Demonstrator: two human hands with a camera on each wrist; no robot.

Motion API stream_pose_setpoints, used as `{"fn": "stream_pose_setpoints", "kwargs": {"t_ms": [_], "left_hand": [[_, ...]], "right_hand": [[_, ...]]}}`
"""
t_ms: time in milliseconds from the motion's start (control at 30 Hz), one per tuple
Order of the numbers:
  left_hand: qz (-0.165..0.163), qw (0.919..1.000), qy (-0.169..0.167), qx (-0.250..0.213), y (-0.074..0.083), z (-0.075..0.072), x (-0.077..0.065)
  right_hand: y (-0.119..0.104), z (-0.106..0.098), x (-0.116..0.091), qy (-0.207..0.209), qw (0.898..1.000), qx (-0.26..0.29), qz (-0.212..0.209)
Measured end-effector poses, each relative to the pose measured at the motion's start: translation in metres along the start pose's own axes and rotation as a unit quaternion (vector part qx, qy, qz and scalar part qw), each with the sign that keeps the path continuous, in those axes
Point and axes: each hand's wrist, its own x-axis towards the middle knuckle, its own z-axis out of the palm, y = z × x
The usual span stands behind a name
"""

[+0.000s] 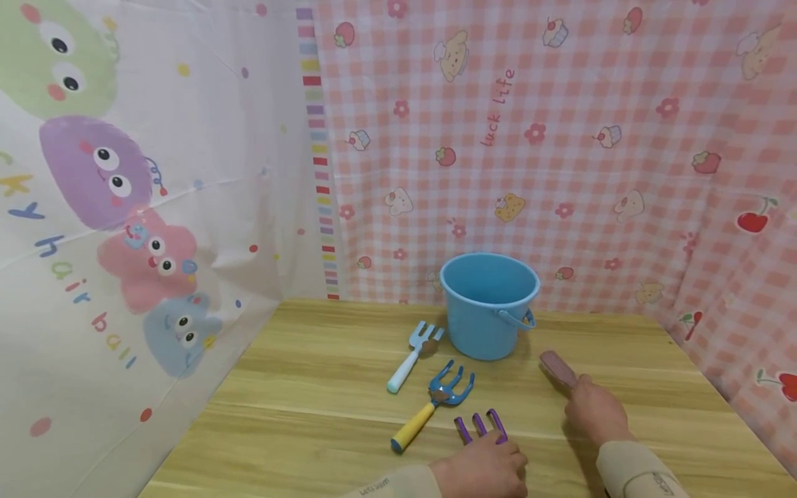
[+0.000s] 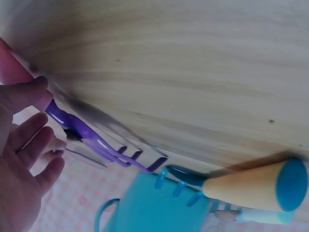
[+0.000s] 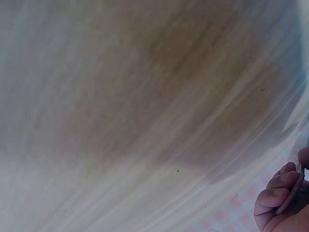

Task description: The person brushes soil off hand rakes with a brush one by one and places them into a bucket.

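My left hand (image 1: pixel 482 467) is at the near edge, its thumb on the pink handle (image 2: pixel 14 70) of a purple hand fork (image 2: pixel 87 133). Its index finger is hidden and the other fingers are loosely bent. My right hand (image 1: pixel 598 411) grips a flat, mauve, blunt-ended piece (image 1: pixel 558 369), whose kind I cannot tell, right of the blue bucket (image 1: pixel 482 332). In the right wrist view, thumb and fingers (image 3: pixel 273 195) pinch its thin edge. A blue hand fork (image 1: pixel 450 387) with a yellow handle (image 1: pixel 413 427) lies left of the purple one; behind it lies a light-blue fork (image 1: pixel 411 360).
The wooden tabletop (image 1: pixel 299 401) carries everything. The bucket stands upright near the back, its handle (image 1: pixel 518 319) hanging down on the right. A pink checked cloth (image 1: pixel 405 173) hangs behind and to the right, and a white cartoon cloth (image 1: pixel 236 173) on the left.
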Motion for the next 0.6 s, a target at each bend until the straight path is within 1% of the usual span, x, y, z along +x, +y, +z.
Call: {"fn": "stream_pose_setpoints", "kwargs": {"t_ms": [100,167,233,300,367,467,533,567,600], "left_hand": [[-0.007,0.9997,0.006,0.020,-0.003,0.001,-0.001],[-0.018,0.9991,0.009,0.037,-0.005,0.003,-0.003],[-0.030,0.9985,0.014,0.044,-0.008,0.005,-0.006],[-0.040,0.9982,0.018,0.042,-0.011,0.007,-0.009],[-0.052,0.9981,0.025,0.025,-0.014,0.008,-0.012],[-0.070,0.9964,0.042,0.022,-0.017,0.010,-0.017],[-0.097,0.9935,0.057,0.018,-0.016,0.012,-0.019],[-0.118,0.9904,0.069,0.018,-0.014,0.012,-0.020],[-0.144,0.9870,0.069,0.014,-0.012,0.012,-0.020]], "right_hand": [[0.001,0.001,-0.001,0.005,1.000,-0.001,-0.001],[0.001,0.002,-0.001,0.009,1.000,-0.002,-0.004],[0.001,0.002,-0.001,0.014,1.000,-0.002,-0.003],[0.001,0.002,-0.001,0.018,1.000,-0.003,-0.003],[0.001,0.003,-0.001,0.021,1.000,-0.003,-0.003],[0.001,0.002,-0.001,0.017,1.000,-0.002,0.001],[0.000,0.002,-0.001,0.013,1.000,0.000,0.005],[0.000,0.001,-0.002,0.010,1.000,0.001,0.007],[0.000,0.001,-0.002,0.008,1.000,0.002,0.009]]}}
